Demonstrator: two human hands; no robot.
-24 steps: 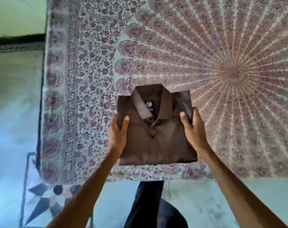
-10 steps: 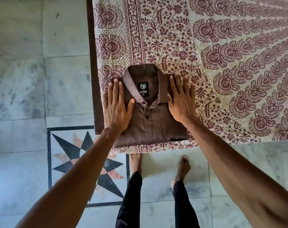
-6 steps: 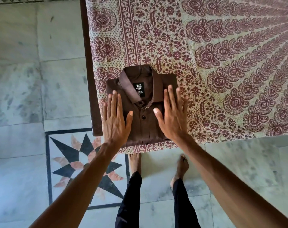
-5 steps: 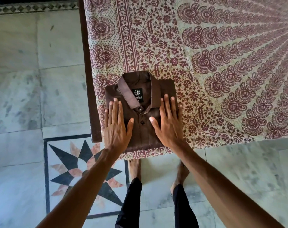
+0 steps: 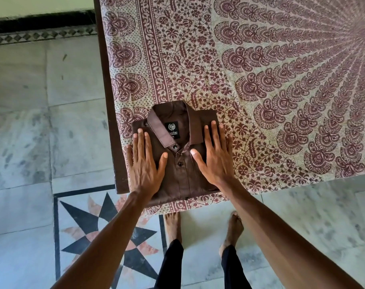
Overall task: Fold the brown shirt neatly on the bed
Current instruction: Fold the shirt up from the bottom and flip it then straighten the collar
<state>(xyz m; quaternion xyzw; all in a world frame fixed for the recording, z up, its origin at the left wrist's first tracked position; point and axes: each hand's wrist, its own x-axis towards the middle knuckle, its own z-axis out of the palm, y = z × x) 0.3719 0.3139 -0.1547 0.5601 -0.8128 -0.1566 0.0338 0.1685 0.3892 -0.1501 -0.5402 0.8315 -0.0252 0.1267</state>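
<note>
The brown shirt [image 5: 180, 172] lies folded into a compact rectangle at the near left corner of the bed [image 5: 260, 80], collar up and pointing away, its black label showing. My left hand [image 5: 145, 163] rests flat on the shirt's left half, fingers spread and palm down. My right hand [image 5: 213, 158] lies flat on the right half, its outer fingers reaching over the shirt's right edge. Neither hand grips the cloth. The shirt's placket with buttons shows between the two thumbs.
A cream bedspread with a maroon floral print covers the bed; a dark brown frame edge [image 5: 109, 113] runs down its left side. Below is marble floor with a black star inlay [image 5: 102, 232]. My bare feet [image 5: 231, 228] and dark trousers stand at the bed's near edge.
I set the shirt down at the bed's corner and let go of its sides. Both palms then went flat on it, slid toward me, and now sit slightly farther up.
</note>
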